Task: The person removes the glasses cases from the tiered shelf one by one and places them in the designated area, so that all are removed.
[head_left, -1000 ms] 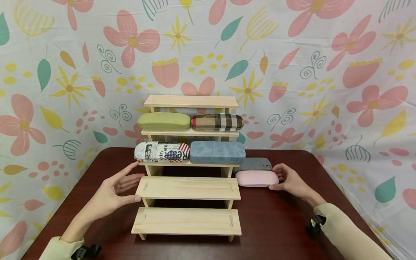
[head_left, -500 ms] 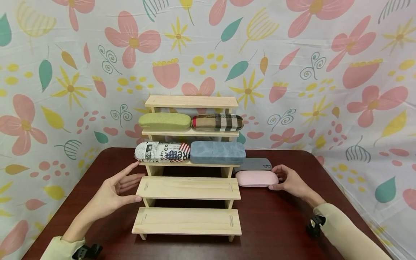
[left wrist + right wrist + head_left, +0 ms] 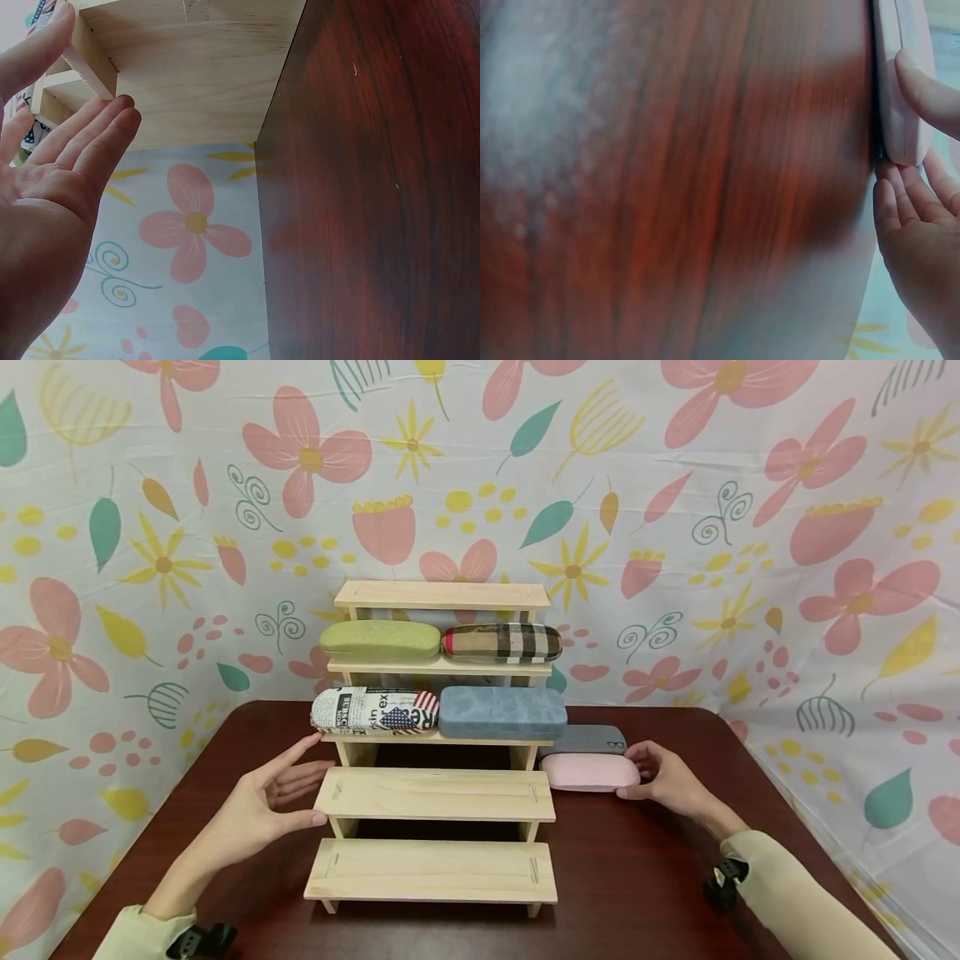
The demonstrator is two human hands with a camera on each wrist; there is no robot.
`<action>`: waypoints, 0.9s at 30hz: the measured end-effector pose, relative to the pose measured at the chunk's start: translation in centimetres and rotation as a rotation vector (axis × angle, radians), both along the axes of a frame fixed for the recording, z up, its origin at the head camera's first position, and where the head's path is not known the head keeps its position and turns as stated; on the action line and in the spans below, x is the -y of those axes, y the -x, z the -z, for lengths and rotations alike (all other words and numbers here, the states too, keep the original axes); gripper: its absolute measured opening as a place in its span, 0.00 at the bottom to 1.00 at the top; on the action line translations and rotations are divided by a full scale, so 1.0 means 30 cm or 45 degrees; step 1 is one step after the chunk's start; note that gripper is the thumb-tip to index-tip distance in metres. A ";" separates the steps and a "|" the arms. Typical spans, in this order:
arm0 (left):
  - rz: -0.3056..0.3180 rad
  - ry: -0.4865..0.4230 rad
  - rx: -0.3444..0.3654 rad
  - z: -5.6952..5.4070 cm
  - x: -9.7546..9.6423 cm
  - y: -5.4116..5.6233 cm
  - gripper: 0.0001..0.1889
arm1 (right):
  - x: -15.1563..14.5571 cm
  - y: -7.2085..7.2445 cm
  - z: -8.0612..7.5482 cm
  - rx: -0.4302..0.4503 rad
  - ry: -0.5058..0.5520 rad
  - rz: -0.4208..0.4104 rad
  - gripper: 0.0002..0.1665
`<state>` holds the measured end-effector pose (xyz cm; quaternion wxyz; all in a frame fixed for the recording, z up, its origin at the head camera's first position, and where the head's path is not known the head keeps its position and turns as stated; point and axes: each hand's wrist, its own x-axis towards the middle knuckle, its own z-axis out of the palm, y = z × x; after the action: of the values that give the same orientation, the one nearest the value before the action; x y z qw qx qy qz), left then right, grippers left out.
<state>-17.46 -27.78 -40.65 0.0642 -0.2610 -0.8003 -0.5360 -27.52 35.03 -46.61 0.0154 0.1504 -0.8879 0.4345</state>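
Observation:
My right hand (image 3: 663, 777) grips the right end of a pink glasses case (image 3: 589, 772) on the table. In the right wrist view the thumb (image 3: 930, 94) lies along the case's side and the fingers (image 3: 911, 191) are at its end. Just behind it lies a grey glasses case (image 3: 585, 739) with a small glasses mark, partly hidden by the stepped wooden rack (image 3: 435, 793). At the rack's left side is my left hand (image 3: 255, 806), fingers extended, with thumb and fingertips at the shelf edges. In the left wrist view its fingertips (image 3: 124, 105) meet a shelf's end.
Higher on the rack sit a green glasses case (image 3: 380, 640), a plaid one (image 3: 502, 642), a newspaper-print one (image 3: 375, 710) and a blue one (image 3: 502, 712). The two lower shelves and the top one are bare wood. Flowered cloth (image 3: 480, 468) hangs behind the dark table (image 3: 645, 877).
The pink glasses case and my right hand have shifted very slightly left, toward the rack. My left hand stays at the rack's side.

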 end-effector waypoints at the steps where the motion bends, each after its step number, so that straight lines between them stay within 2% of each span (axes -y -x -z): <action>1: 0.000 0.000 -0.001 0.001 0.001 0.000 0.54 | 0.002 -0.001 0.000 0.000 -0.001 0.005 0.35; 7: 0.007 -0.011 0.002 0.006 0.004 0.000 0.54 | 0.007 -0.007 -0.005 -0.006 -0.023 0.001 0.36; 11: 0.002 -0.002 0.001 0.007 0.005 0.002 0.54 | 0.004 -0.015 -0.039 -0.020 -0.042 0.000 0.39; 14: 0.001 -0.001 0.001 0.005 0.003 0.003 0.54 | 0.005 -0.025 -0.096 -0.050 -0.066 0.006 0.41; 18: 0.009 -0.010 0.007 0.003 0.002 0.002 0.54 | 0.044 -0.050 -0.205 -0.085 -0.086 -0.010 0.40; 22: 0.003 -0.003 0.013 0.002 0.004 0.001 0.54 | 0.123 -0.074 -0.302 -0.076 -0.017 -0.112 0.39; 27: 0.001 0.009 0.008 0.006 0.006 0.004 0.54 | 0.226 -0.086 -0.373 -0.045 0.082 -0.256 0.41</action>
<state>-17.58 -27.97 -40.81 0.0605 -0.2599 -0.8024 -0.5338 -24.93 28.24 -35.42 -0.0078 0.2457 -0.8534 0.4596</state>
